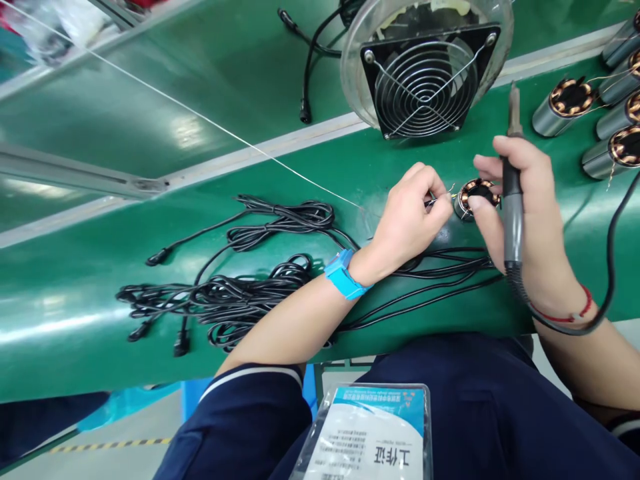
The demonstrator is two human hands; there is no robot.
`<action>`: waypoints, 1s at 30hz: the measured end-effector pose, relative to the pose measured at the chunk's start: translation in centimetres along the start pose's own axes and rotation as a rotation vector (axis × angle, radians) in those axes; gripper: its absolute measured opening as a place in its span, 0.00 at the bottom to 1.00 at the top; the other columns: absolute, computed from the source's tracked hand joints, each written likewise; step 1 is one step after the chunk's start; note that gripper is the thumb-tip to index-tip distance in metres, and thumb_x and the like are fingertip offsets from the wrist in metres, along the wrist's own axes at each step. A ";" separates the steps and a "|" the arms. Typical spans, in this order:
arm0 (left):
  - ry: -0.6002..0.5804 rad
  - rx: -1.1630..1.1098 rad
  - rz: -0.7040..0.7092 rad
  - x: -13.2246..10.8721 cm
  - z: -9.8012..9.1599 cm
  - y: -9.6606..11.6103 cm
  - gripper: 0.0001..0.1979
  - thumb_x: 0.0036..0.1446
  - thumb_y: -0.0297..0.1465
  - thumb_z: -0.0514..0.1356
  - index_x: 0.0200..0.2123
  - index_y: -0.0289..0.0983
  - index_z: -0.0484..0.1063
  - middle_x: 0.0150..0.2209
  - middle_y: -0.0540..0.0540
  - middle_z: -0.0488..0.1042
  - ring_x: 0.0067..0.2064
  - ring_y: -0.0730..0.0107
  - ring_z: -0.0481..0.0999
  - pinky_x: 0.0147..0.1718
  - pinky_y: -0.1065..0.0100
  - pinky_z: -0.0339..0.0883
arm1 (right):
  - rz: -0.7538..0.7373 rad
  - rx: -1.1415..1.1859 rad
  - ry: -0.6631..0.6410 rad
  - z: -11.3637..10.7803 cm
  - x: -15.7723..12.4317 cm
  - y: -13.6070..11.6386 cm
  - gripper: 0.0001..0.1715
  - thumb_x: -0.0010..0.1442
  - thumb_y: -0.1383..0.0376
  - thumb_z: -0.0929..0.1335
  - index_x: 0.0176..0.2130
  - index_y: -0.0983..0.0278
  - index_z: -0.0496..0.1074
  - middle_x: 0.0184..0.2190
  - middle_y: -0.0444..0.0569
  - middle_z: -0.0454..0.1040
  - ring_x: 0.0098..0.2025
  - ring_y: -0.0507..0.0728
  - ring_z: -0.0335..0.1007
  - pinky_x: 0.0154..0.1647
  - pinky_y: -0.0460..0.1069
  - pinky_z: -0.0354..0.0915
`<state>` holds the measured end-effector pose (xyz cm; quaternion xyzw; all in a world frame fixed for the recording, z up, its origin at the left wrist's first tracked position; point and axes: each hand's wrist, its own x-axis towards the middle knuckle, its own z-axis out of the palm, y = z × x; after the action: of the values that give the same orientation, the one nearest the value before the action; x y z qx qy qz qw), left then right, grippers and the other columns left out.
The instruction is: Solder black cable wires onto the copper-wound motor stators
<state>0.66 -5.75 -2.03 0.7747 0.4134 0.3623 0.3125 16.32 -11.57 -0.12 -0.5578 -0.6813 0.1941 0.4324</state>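
Note:
My left hand (413, 210), a blue band on its wrist, is closed in a pinch on the end of a black cable (429, 202). Thin wires run from there to a copper-wound motor stator (466, 205) just to the right. My right hand (533, 200) grips a soldering iron (513, 220), its tip pointing up and away from the stator. The thumb and fingers of that same hand rest around the stator, hiding part of it. The iron's cord loops down past my right wrist.
Coiled black cables with connectors (235, 297) lie to the left on the green table (75, 347). A fan with a wire guard (424, 97) stands behind my hands. Several more stators in metal cylinders (560, 110) are at the right. A white string (220, 127) stretches across the upper left.

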 end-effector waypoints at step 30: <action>-0.093 0.071 0.402 -0.2 0.0 -0.8 0.05 0.61 0.26 0.56 0.36 0.36 0.72 0.42 0.42 0.73 0.44 0.69 0.73 0.44 0.67 0.68 | -0.124 0.122 0.273 3.1 -0.7 3.0 0.26 0.59 0.65 0.67 0.56 0.56 0.61 0.29 0.40 0.68 0.29 0.52 0.68 0.33 0.50 0.70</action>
<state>0.21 -5.56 -2.74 0.8679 0.2483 0.3665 0.2254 15.55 -10.66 -4.34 -0.5084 -0.6363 0.1305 0.5654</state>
